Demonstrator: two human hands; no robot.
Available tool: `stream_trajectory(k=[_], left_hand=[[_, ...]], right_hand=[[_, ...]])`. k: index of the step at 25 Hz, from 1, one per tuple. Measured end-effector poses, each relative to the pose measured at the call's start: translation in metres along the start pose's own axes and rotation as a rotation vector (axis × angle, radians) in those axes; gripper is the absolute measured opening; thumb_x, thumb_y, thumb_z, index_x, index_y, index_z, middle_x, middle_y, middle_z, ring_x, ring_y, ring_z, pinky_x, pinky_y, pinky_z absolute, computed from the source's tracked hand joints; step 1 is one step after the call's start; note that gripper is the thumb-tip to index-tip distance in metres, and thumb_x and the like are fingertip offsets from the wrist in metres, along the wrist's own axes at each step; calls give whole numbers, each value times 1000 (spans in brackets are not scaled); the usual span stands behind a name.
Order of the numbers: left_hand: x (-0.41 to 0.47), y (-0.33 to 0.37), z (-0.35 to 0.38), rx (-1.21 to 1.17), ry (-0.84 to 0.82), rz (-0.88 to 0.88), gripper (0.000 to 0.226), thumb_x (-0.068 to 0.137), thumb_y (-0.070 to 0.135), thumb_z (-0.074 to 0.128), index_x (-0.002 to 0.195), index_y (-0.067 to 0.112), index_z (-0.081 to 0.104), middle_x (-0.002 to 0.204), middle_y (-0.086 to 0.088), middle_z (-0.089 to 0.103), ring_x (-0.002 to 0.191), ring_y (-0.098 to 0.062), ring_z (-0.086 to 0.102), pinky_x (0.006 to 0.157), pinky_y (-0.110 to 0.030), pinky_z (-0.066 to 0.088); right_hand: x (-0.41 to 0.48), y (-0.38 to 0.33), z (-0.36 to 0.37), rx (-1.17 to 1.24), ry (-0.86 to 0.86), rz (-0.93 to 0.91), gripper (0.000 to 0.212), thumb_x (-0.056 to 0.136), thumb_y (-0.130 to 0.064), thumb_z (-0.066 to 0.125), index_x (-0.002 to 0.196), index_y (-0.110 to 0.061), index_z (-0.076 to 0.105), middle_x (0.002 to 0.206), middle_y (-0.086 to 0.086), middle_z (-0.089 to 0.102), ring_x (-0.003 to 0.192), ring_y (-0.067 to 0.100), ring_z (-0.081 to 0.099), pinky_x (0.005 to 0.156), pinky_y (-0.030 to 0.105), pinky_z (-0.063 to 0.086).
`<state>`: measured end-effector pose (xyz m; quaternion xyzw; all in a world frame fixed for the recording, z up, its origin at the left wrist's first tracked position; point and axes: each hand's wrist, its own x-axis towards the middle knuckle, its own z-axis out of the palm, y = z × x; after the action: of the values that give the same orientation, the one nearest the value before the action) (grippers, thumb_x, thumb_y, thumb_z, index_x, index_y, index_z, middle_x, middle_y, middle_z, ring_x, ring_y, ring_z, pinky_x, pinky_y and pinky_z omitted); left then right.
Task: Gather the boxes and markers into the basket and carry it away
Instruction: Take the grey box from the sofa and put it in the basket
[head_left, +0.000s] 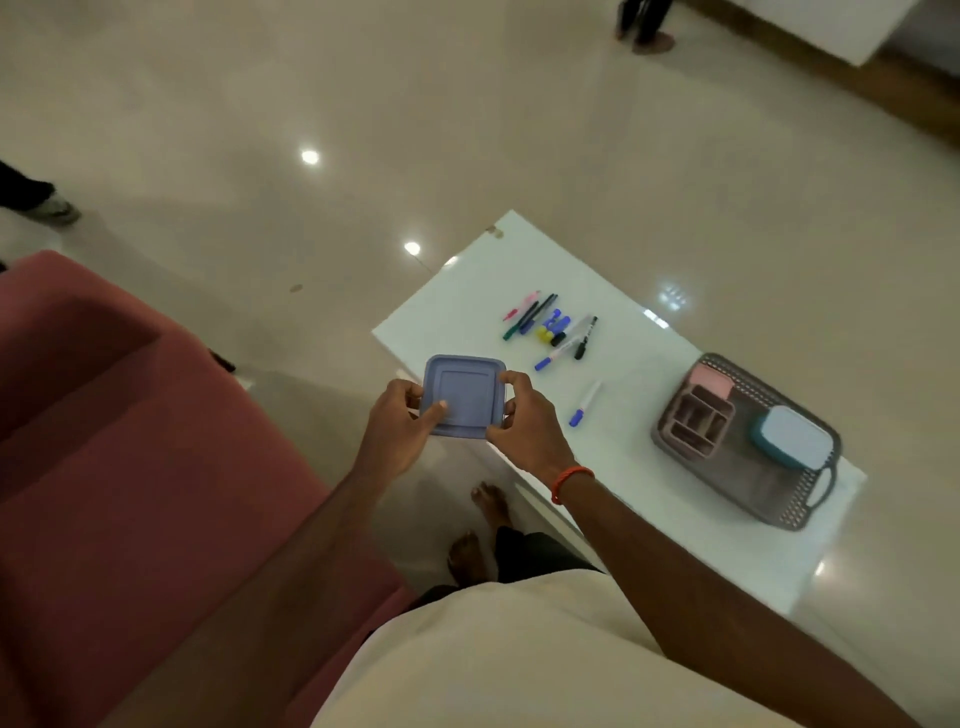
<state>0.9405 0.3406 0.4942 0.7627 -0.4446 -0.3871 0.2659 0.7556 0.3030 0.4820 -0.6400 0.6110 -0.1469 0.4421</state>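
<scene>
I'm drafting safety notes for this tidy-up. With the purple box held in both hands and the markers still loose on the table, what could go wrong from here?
1. The purple box is pinched only at its edges by the left hand and right hand, off the table's edge; it could slip and fall.
2. The loose markers may roll off when gathered.
3. The basket already holds an organizer and a teal box, so room looks tight.
</scene>
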Motion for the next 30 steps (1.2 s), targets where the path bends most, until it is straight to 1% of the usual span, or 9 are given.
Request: stream_trajectory(k=[2,4,7,9,12,20,25,28,30], left_hand=[[2,16,21,31,-85,45,31,88,31,71,103,11,53,100,-4,60,85,-19,57,63,-20,40],[4,30,42,56,-162,90,31,88,32,71,101,12,53,99,-4,61,87,-21,59,66,-24,43],[4,52,72,87,-257,146,31,88,34,72,100,13,53,98,-2,60,90,-25,62,74,-35,51],[4,66,91,111,-312,168,31,88,35,71,102,15,53,100,-2,61,91,-25,64,78,-37,55],[3,85,120,154,-388,200,32,89,36,70,106,15,53,107,-5,63,92,-25,66,76,-32,54],[-18,120,212,317,-615,225,48,91,39,67,128,11,52,126,-6,61,98,-22,64,82,-30,52],[-40,138,290,376,-717,217,55,93,38,64,139,11,47,137,-7,56,98,-18,61,79,-23,48],[-47,141,341,384,-770,220,58,93,39,64,142,14,44,141,-5,55,107,-19,61,81,-22,48],[-47,141,378,401,-776,225,56,93,40,64,141,15,45,140,-4,55,108,-15,57,83,-20,47]], right_hand=[[-15,19,-14,34,89,53,79,73,-13,81,136,-24,36,117,12,57,103,24,61,78,33,61],[-29,36,-28,56,174,98,76,75,-10,79,137,-22,37,116,11,55,99,23,60,75,27,59],[-47,57,-49,51,270,156,66,78,-5,71,134,-22,42,118,13,51,100,27,58,85,38,57],[-55,71,-60,56,303,202,60,81,-4,67,134,-21,45,117,15,49,100,30,59,89,40,56],[-62,92,-76,82,367,254,58,83,-1,63,134,-24,47,117,14,47,98,29,60,90,41,56],[-94,168,-116,146,470,423,51,86,3,57,130,-23,51,120,12,48,108,27,54,96,35,53],[-110,240,-139,235,522,525,38,87,-16,69,122,-22,56,123,9,50,112,21,51,94,24,46],[-109,286,-149,284,576,592,34,87,-26,71,118,-20,59,122,9,54,111,23,53,92,25,48],[-104,316,-156,294,602,608,32,89,-23,68,119,-18,60,123,10,53,113,24,53,94,26,49]])
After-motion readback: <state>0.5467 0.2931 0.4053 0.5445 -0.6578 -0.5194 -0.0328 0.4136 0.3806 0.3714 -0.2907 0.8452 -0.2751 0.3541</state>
